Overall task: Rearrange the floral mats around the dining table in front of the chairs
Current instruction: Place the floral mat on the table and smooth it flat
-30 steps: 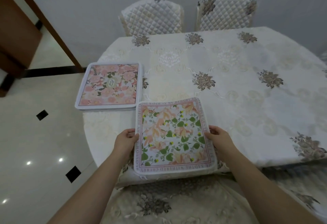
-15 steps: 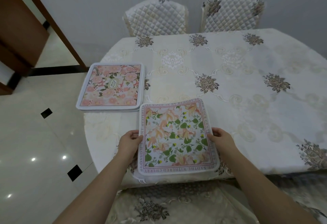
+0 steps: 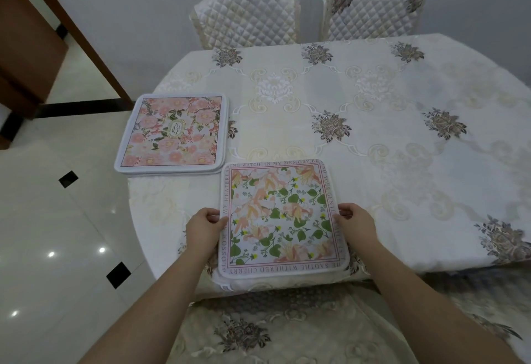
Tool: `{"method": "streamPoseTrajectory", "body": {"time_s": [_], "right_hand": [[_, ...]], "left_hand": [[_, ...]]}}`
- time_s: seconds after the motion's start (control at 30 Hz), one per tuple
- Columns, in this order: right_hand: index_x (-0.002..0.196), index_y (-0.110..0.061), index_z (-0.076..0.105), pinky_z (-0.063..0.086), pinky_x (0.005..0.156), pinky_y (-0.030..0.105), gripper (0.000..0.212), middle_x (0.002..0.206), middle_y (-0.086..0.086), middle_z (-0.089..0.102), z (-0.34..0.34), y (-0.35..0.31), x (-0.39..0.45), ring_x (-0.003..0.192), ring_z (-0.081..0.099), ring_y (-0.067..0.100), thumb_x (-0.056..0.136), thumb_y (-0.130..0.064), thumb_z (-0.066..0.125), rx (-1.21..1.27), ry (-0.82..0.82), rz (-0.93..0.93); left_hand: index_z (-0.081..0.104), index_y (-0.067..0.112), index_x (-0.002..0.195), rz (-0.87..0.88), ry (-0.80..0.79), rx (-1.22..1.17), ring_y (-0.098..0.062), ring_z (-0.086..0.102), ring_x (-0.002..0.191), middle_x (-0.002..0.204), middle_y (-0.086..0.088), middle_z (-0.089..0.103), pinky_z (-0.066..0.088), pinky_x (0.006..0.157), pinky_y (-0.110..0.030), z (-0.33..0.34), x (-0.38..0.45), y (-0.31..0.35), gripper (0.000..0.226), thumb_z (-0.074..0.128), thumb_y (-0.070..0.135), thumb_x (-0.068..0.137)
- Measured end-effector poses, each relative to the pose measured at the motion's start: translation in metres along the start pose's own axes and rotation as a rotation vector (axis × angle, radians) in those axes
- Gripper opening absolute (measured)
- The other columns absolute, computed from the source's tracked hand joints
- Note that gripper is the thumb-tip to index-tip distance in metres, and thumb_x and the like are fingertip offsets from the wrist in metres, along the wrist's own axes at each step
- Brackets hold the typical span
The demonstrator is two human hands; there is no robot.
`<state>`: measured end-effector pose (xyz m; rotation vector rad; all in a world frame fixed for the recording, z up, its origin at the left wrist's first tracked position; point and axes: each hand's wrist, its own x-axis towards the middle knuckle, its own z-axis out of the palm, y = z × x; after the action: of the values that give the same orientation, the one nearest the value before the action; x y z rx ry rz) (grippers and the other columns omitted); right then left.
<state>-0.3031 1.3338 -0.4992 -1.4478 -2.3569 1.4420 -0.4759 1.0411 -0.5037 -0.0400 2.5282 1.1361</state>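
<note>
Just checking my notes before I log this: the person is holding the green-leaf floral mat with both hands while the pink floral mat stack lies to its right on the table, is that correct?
Not quite. In the head view the pink floral mat stack lies to the left of the green-leaf floral mat, not the right. The rest stands: the left hand and right hand hold that mat's side edges on the table.

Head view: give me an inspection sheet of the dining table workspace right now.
Surface: round table under a cream embroidered tablecloth.
Job's things: green-leaf floral square mat with lettered border at the near edge; pink floral square mat stack at the left edge, apart from it.
Clutter: nothing seen.
Hands: left hand and right hand grip the green-leaf mat's opposite sides.
Cables: nothing seen.
Surroundings: two quilted white chairs at the far side; glossy tiled floor; brown wooden door.
</note>
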Motion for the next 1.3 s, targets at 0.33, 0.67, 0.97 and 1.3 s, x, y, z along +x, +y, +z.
{"method": "streamPoseTrajectory", "body": {"time_s": [0.33, 0.67, 0.97, 1.3], "right_hand": [[0.115, -0.014, 0.065, 0.045, 0.077, 0.025, 0.022, 0.105, 0.002, 0.068, 0.003, 0.007, 0.000, 0.089, 0.060, 0.014, 0.093, -0.015, 0.063, -0.073, 0.047, -0.050], [0.130, -0.013, 0.055, 0.038, 0.101, 0.035, 0.034, 0.130, 0.006, 0.053, 0.039, -0.019, -0.011, 0.119, 0.044, 0.020, 0.096, -0.014, 0.050, -0.300, 0.158, -0.385], [0.155, -0.013, 0.019, 0.001, 0.120, 0.032, 0.054, 0.164, 0.004, 0.016, 0.103, -0.062, 0.030, 0.151, 0.008, 0.019, 0.104, -0.023, 0.032, -0.534, -0.030, -0.657], [0.157, -0.021, 0.009, -0.011, 0.121, 0.034, 0.058, 0.165, -0.001, 0.006, 0.127, -0.060, 0.068, 0.152, -0.002, 0.013, 0.104, -0.044, 0.019, -0.753, -0.028, -0.690]], "left_hand": [[0.064, 0.010, 0.105, 0.061, 0.005, 0.108, -0.015, 0.060, 0.076, 0.085, 0.000, 0.064, 0.050, 0.072, -0.032, 0.002, -0.001, -0.001, 0.026, 0.075, 0.020, 0.085], [0.055, 0.001, 0.132, 0.528, 0.080, 0.450, -0.033, 0.051, 0.123, 0.131, -0.016, 0.057, 0.039, 0.105, -0.045, 0.029, -0.007, 0.023, 0.045, 0.059, 0.012, 0.089], [0.015, 0.015, 0.156, 0.701, -0.097, 0.705, -0.018, 0.003, 0.152, 0.165, -0.003, 0.010, -0.005, 0.121, -0.032, 0.076, 0.039, 0.047, 0.055, 0.022, 0.035, 0.106], [0.001, 0.025, 0.156, 0.675, -0.105, 0.788, -0.010, -0.007, 0.150, 0.164, 0.006, -0.002, -0.006, 0.122, -0.038, 0.096, 0.072, 0.040, 0.064, 0.000, 0.051, 0.098]]}}
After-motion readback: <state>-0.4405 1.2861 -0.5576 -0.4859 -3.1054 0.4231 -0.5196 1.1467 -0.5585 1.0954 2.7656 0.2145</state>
